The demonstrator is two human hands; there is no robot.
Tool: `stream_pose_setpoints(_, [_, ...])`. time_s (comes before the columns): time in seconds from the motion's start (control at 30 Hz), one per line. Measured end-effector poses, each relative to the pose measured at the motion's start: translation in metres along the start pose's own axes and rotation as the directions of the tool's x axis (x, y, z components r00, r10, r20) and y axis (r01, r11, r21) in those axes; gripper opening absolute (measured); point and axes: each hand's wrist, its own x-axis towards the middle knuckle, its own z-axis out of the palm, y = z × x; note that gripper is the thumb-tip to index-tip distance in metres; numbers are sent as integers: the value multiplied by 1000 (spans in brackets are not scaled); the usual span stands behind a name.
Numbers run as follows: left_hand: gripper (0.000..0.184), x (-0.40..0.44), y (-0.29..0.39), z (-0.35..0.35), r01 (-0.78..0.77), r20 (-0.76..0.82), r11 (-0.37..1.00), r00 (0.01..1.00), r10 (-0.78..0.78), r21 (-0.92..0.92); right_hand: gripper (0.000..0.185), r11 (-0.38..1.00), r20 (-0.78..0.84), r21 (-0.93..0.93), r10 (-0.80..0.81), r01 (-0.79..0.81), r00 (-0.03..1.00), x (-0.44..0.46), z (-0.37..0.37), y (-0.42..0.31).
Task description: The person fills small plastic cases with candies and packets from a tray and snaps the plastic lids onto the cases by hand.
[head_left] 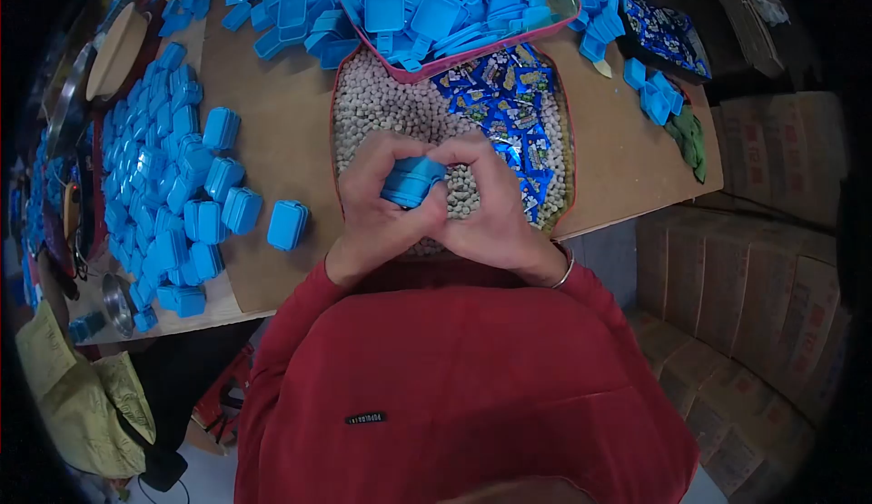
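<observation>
Between my two hands is a small blue plastic box [413, 182], its lid seam facing me. My left hand [374, 200] wraps round its left side, thumb along the front. My right hand [486, 193] closes on its right side, with fingertips on the top and the thumb at the front edge. Part of the box is hidden by the fingers. Just beneath the hands lies a red-rimmed tray of small pale round pellets [377, 95]. Shiny blue printed packets [513, 109] lie on the pellets at the right.
A large pile of closed blue boxes [154, 177] covers the left of the table [259, 77], one box [288, 224] apart. Behind the tray, a pink-rimmed bin [570, 21] holds open blue box parts. A green cloth [688, 143] hangs at right; cardboard cartons [754, 286] stand beyond.
</observation>
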Motion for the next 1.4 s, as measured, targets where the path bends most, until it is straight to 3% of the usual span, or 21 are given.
stream_pose_setpoints(0.07, [31, 1, -2, 0, 15, -7, 1000, 1000, -15, 7, 50, 1000, -8, -20, -19, 19, 1000, 0, 2, 3])
stream_pose_setpoints(0.13, [43, 2, -5, -5, 132, 84, 991, 988, -130, -22, 50, 1000, -40, 12, -2, 3, 999, -1, 9, 8])
stream_pose_setpoints(0.2, [62, 3, -2, -8, 144, 66, 982, 988, -136, -124, 51, 981, -32, 125, 157, -152, 987, -2, 7, 4])
stream_pose_setpoints(0.27, [93, 0, 7, -18, 80, -46, 932, 994, -103, -352, 53, 836, -3, 471, 321, -282, 947, -4, 0, 4])
stream_pose_setpoints(0.33, [83, -16, 1, -9, 192, -20, 671, 955, -295, -716, 56, 539, 138, 757, 421, -370, 896, -1, -4, 4])
stream_pose_setpoints(0.37, [70, -30, -3, -6, 342, 146, 425, 891, -430, -838, 56, 504, 175, 772, 416, -387, 892, -2, 2, 3])
stream_pose_setpoints(0.43, [61, -21, 5, -16, 352, 80, 493, 868, -491, -795, 55, 490, 225, 753, 434, -439, 872, 7, 6, -2])
stream_pose_setpoints(0.47, [56, -16, 12, -21, 363, 52, 516, 852, -521, -776, 56, 805, 132, 488, 315, -338, 940, 14, 1, -11])
stream_pose_setpoints(0.5, [49, -8, 16, -29, 429, 45, 653, 854, -518, -624, 57, 977, 86, 138, 154, -165, 984, 22, -7, -21])
stream_pose_setpoints(0.53, [49, -5, 17, -38, 332, 6, 898, 938, -345, -287, 52, 999, 126, 24, 37, -40, 991, 24, -8, -24])
stream_pose_setpoints(0.57, [49, -3, 17, -46, 159, 45, 983, 985, -164, 95, 48, 991, 165, -86, -83, 98, 983, 26, -10, -26])
stream_pose_setpoints(0.6, [49, -3, 18, -51, -56, 153, 893, 988, -14, 446, 44, 955, 200, -179, -200, 236, 959, 28, -11, -28])
stream_pose_setpoints(0.67, [50, -5, 25, -53, -170, 282, 867, 959, 36, 468, 33, 933, 442, -131, -249, 336, 862, 19, -15, -21])
stream_pose_setpoints(0.73, [50, -5, 27, -55, -203, 356, 861, 934, 28, 466, 23, 952, 314, -68, -263, 298, 912, 25, -14, -29])
stream_pose_setpoints(0.8, [49, 2, 26, -55, -7, 294, 991, 955, -32, 131, 26, 950, 215, -86, -277, 300, 937, 24, -21, -30])
stream_pose_setpoints(0.9, [56, -9, 7, -26, -21, 29, 999, 999, 22, -30, 32, 959, 82, -63, -270, 275, 959, 24, -22, -19])
stream_pose_setpoints(0.93, [57, -13, 2, -16, -19, -76, 996, 997, 12, -90, 18, 967, 104, -42, -248, 253, 963, 22, -24, -16])
stream_pose_setpoints(1.1, [56, -3, 0, -1, -372, -235, 920, 890, 391, 122, 20, 951, 87, 97, -302, 293, 949, 24, -23, -1])
stream_pose_setpoints(1.2, [54, 2, 8, -5, -427, -171, 881, 870, 462, 204, 19, 941, 60, 132, -321, 311, 945, 22, -22, 4])
stream_pose_setpoints(1.37, [47, 0, 7, -8, -356, -96, 905, 918, 385, 232, 18, 940, 83, 116, -331, 320, 940, 20, -17, 9])
stream_pose_setpoints(1.4, [45, 1, 6, -12, -338, -58, 907, 930, 363, 252, 18, 966, 107, 73, -254, 247, 961, 20, -15, 10])
